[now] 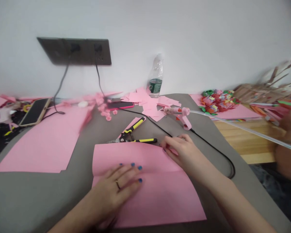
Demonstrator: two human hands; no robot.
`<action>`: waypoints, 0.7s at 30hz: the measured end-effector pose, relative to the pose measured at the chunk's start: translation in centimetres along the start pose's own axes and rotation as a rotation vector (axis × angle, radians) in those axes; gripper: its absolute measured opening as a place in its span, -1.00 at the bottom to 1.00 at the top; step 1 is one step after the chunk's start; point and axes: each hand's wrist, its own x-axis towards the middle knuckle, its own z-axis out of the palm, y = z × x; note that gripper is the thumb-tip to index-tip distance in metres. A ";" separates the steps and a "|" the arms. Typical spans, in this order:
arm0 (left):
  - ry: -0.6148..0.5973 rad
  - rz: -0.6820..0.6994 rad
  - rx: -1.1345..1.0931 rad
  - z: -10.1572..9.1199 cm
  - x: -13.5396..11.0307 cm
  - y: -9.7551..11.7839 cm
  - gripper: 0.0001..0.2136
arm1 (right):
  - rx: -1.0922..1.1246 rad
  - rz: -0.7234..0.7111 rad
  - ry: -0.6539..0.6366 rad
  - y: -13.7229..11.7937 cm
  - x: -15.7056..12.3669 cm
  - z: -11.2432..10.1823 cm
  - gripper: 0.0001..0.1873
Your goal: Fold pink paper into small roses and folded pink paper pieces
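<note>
A sheet of pink paper (157, 197) lies in front of me, with a crease across it and its far part slightly raised. My left hand (118, 184) rests flat on the sheet near the crease, fingers stretched out. At the far right edge of the paper, my right hand (178, 147) is closed in a pinch on it. Just beyond the sheet lie yellow-and-black pliers (129, 131) with their handles spread. A pink glue gun (180, 115) with a long clear glue stick (232, 126) sits past my right hand, its black cord trailing right.
Large pink sheets (46, 139) lie at left beside a phone (35, 111). A second phone (120, 105), small pink paper pieces (147, 100) and a plastic bottle (156, 76) stand along the wall. Paper flowers (217, 103) lie at right, near another person's arm (289, 152).
</note>
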 end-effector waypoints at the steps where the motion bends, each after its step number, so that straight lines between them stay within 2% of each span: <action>1: -0.088 0.045 -0.030 0.4 -0.1 0.5 -0.63 | -0.016 -0.010 -0.040 -0.3 -0.1 0.0 -0.82; 4: -0.256 0.076 -0.086 1.3 -0.3 1.4 -0.58 | -0.095 -0.035 -0.108 -1.3 -0.4 -0.2 -0.79; 7: -0.289 0.073 -0.146 1.9 -0.4 1.7 -0.52 | -0.158 -0.087 -0.110 -2.3 -0.7 -0.6 -0.63; 11: -0.280 0.079 -0.238 2.0 -0.2 2.1 -0.53 | -0.277 -0.095 -0.161 -3.4 -0.7 -1.2 -0.90; 14: -0.275 0.100 -0.272 2.1 -0.3 2.7 -0.56 | -0.335 -0.023 -0.206 -4.1 -0.6 -1.3 -0.92; 16: -0.279 0.100 -0.287 2.4 -0.3 3.0 -0.55 | -0.284 -0.018 -0.237 -4.5 -0.5 -1.2 -0.93; 21: -0.269 0.115 -0.281 2.7 0.3 3.0 -0.57 | -0.014 -0.186 -0.307 -4.7 -0.6 -0.5 -0.55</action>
